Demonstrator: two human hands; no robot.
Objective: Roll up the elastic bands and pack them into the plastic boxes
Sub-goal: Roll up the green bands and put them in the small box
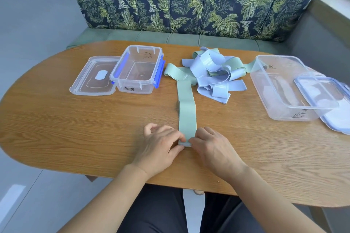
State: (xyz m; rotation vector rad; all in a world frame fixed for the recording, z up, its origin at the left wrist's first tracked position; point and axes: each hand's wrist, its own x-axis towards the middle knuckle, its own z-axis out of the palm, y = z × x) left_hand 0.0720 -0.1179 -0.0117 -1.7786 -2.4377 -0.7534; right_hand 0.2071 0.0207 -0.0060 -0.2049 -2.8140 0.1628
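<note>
My left hand [161, 143] and right hand [212, 143] pinched the near end of a green band [186, 111] laid flat on the wooden table [75, 128]. Beyond it lay a tangled pile of bands [212, 72], between a small open box [137, 70] and a larger box [280, 89].

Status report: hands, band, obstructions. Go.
Left hand and right hand pinching near end of green band, first turn barely formed. Band flat on table, far end at the pile. Small box open, empty. Nothing in the way.
</note>
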